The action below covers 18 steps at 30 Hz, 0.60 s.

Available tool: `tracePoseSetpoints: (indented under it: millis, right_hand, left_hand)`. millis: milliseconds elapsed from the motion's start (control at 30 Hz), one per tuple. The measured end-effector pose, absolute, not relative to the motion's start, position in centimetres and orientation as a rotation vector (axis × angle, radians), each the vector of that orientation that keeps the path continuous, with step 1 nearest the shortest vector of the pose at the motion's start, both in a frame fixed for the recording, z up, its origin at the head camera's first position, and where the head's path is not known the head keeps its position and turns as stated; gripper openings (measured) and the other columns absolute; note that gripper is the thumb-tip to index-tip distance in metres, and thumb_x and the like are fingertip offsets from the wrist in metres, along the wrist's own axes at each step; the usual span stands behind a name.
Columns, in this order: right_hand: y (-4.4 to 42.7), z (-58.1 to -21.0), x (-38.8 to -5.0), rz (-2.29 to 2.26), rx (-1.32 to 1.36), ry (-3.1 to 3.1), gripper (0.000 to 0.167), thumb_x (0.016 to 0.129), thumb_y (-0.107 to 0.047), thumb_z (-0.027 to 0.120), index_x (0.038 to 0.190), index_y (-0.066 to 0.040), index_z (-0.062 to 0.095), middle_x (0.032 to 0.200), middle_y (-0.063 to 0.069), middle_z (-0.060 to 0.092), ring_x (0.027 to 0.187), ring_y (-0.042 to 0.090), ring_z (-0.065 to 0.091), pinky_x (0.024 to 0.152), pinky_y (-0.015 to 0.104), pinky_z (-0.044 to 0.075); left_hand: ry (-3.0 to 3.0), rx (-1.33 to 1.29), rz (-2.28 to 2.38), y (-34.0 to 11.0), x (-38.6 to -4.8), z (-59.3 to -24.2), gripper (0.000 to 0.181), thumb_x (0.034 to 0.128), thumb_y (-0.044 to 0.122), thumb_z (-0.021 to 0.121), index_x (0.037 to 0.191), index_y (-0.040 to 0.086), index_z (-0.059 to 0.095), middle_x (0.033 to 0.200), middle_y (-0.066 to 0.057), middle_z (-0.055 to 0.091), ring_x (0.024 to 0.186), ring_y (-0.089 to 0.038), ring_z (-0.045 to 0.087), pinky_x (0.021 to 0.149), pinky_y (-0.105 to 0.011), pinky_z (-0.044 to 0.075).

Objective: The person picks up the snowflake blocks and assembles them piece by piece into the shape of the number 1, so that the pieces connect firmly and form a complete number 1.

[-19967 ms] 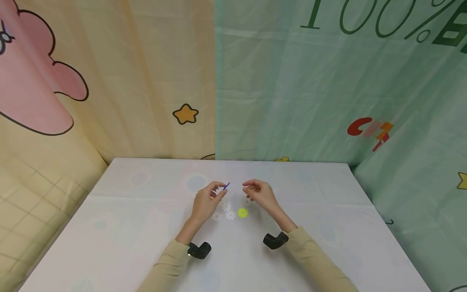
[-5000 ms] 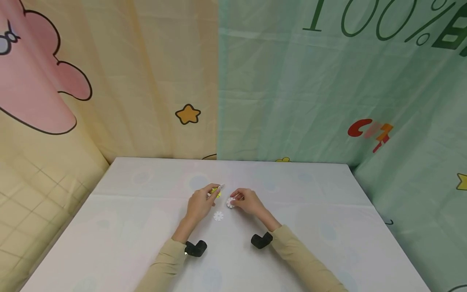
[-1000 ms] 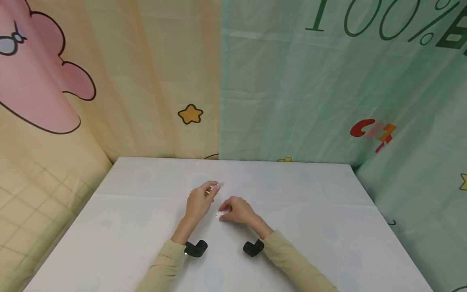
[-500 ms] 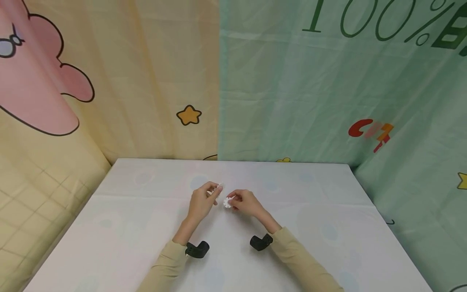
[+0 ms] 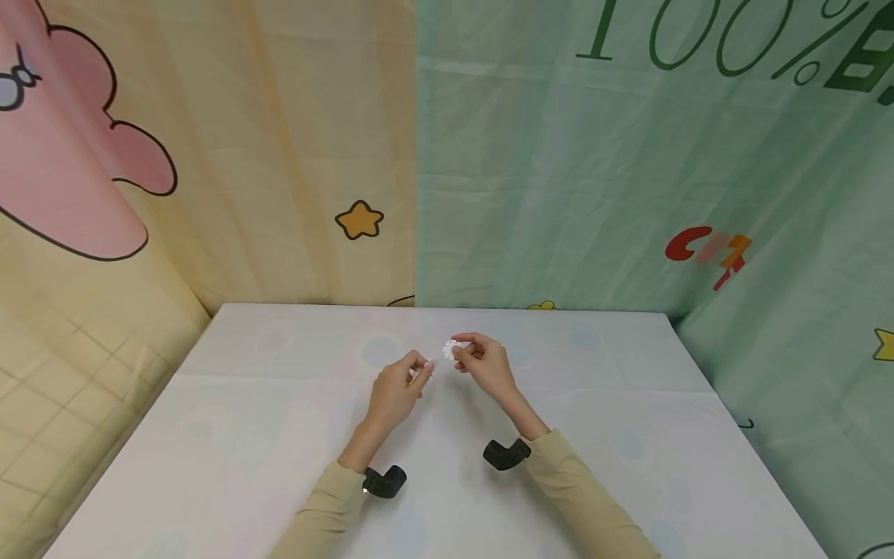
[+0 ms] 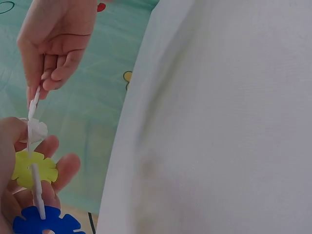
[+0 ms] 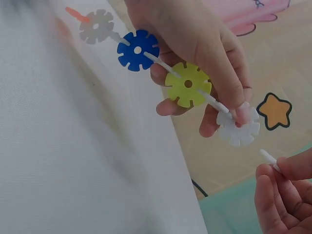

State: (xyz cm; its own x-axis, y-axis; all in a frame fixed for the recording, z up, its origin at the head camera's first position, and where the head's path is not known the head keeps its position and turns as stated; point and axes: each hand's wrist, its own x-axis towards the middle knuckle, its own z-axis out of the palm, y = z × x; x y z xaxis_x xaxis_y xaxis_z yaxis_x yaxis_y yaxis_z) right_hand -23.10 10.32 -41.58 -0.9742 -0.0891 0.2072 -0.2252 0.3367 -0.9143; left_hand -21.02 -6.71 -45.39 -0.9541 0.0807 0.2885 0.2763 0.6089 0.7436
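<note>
My left hand (image 5: 394,392) pinches the white notched end disc (image 7: 237,127) of a chain of snowflake building discs between thumb and fingers. Along this chain, in the right wrist view, come a yellow disc (image 7: 188,84), a blue disc (image 7: 131,57), a pale disc (image 7: 96,18) and an orange disc (image 7: 78,14), with white ones edge-on between them. A single white disc (image 5: 450,350) is pinched by its edge in my right hand (image 5: 490,369), held above the table. That disc appears nearly edge-on in both wrist views; in the right wrist view a small gap separates it from the chain's end.
A white patterned cloth covers the table (image 5: 279,435), whose far edge meets a yellow and green curtain (image 5: 531,194). Black wrist cameras, the left one (image 5: 385,482) and the right one (image 5: 506,455), sit at the sleeve cuffs.
Loose discs, including the yellow one, lay on the table 20 seconds ago; the yellow joined the chain. The right hand picked up the last visible loose disc, then rose and moved away rightward.
</note>
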Motion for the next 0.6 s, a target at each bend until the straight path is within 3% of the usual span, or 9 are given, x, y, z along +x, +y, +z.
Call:
tracePoseSetpoints:
  millis: [167, 300, 367, 600]
  right_hand:
    - [10.1, -41.1, -22.7, 1.728, 0.305, -2.436, 0.023, 0.09, -0.002, 0.064, 0.109, 0.009, 0.065, 0.078, 0.027, 0.066, 0.06, 0.018, 0.065, 0.058, 0.022, 0.054]
    - [10.3, -42.7, -23.7, 1.742, 0.288, -2.424, 0.022, 0.089, -0.006, 0.066, 0.109, 0.004, 0.067, 0.078, 0.026, 0.066, 0.065, 0.034, 0.067, 0.057, 0.022, 0.053]
    - [10.3, -43.0, -23.8, 1.732, 0.293, -2.429, 0.02, 0.089, -0.007, 0.067, 0.107, 0.002, 0.069, 0.076, 0.022, 0.067, 0.067, 0.035, 0.067, 0.057, 0.022, 0.053]
    - [10.5, -42.8, -23.9, 1.658, 0.352, -2.463, 0.016, 0.09, -0.006, 0.065, 0.103, -0.001, 0.071, 0.069, 0.013, 0.065, 0.055, 0.013, 0.06, 0.055, 0.025, 0.052]
  left_hand:
    - [-2.585, -0.321, -1.239, -6.2, -21.0, -45.4, 0.013, 0.094, 0.027, 0.062, 0.092, 0.014, 0.063, 0.071, -0.001, 0.064, 0.049, -0.004, 0.052, 0.045, -0.021, 0.036]
    - [-2.563, -0.333, -1.213, -6.0, -21.1, -45.5, 0.013, 0.0943, 0.027, 0.062, 0.092, 0.014, 0.062, 0.069, -0.001, 0.063, 0.049, -0.004, 0.051, 0.045, -0.021, 0.035]
    - [-2.556, -0.333, -1.2, -5.9, -21.1, -45.5, 0.013, 0.0945, 0.027, 0.061, 0.092, 0.014, 0.062, 0.071, -0.001, 0.064, 0.048, -0.003, 0.05, 0.045, -0.021, 0.035]
    - [-2.561, -0.343, -1.188, -5.8, -21.0, -45.4, 0.014, 0.095, 0.026, 0.061, 0.092, 0.013, 0.063, 0.074, -0.001, 0.066, 0.049, -0.003, 0.049, 0.045, -0.02, 0.034]
